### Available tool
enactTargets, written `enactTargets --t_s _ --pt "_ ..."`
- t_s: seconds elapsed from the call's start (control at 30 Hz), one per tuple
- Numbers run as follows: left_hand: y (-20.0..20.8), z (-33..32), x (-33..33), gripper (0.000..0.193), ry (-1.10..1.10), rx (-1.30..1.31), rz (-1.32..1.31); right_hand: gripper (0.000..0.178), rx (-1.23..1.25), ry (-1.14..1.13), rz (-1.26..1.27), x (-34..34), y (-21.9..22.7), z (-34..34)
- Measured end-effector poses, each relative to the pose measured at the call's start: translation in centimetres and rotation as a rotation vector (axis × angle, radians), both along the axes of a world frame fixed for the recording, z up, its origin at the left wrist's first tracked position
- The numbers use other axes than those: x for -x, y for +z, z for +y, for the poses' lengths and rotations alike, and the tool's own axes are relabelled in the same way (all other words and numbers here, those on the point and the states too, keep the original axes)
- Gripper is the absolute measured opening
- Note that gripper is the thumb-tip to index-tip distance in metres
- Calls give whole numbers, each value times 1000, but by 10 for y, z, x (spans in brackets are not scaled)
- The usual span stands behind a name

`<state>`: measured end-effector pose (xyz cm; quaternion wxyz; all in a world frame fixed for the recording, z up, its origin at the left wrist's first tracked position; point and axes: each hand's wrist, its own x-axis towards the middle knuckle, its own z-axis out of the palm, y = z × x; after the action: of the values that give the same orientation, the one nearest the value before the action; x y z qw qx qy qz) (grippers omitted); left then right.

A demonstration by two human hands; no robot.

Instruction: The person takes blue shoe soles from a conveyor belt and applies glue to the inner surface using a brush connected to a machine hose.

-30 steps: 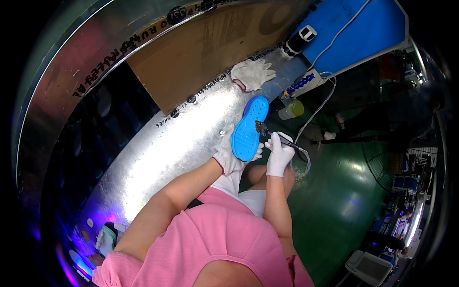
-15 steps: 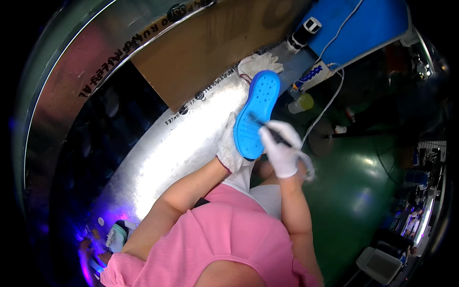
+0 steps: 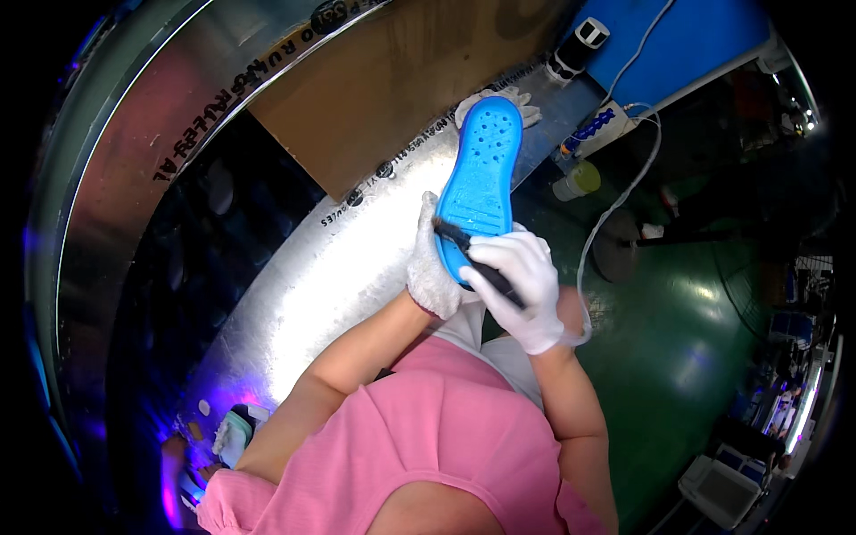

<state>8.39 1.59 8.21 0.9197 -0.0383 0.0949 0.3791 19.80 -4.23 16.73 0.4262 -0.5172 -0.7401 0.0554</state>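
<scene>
A bright blue shoe sole (image 3: 482, 183) with small holes at its far end and ridges near the heel is held up before me. My left hand (image 3: 432, 266), in a knitted whitish glove, grips its heel end from the left side. In a white glove, my right hand (image 3: 524, 283) is closed round the black handle of a brush (image 3: 492, 272). Its dark bristles touch the sole's left edge near the heel, by my left thumb. A hose or cord hangs beside my right wrist.
Behind the sole, a spare whitish glove (image 3: 524, 109) lies on the shiny metal surface (image 3: 330, 272). A brown board (image 3: 357, 107) stands at the back. To the right are a black-and-white container (image 3: 580, 49), a power strip (image 3: 602, 129) with a white cable, and a yellow-lidded cup (image 3: 578, 181).
The brush has moved from the middle of the sole down to its left heel edge. The sole now stands more upright in view, its far end shifted slightly up.
</scene>
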Motion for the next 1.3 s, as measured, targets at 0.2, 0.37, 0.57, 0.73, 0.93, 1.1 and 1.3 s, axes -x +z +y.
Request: enactTargets --t_s 0.2,0.37,0.57,0.73,0.93,1.1,1.3 --pt "6 4 5 89 10 17 -83 23 -70 -95 75 0 3 3" --pt "0 11 14 92 0 -35 -189 22 278 -113 530 18 4 -6" --pt "3 29 32 93 -129 -303 -224 22 150 60 197 31 15 -19" --pt "27 44 33 78 23 -245 -99 19 248 -32 385 18 17 -1" --pt "22 72 60 82 -292 -476 56 20 385 311 156 4 41 2" --pt "31 95 75 68 -381 -688 368 19 312 378 -262 13 50 8" --pt "54 98 78 46 -302 -878 533 37 245 295 -43 14 38 16"
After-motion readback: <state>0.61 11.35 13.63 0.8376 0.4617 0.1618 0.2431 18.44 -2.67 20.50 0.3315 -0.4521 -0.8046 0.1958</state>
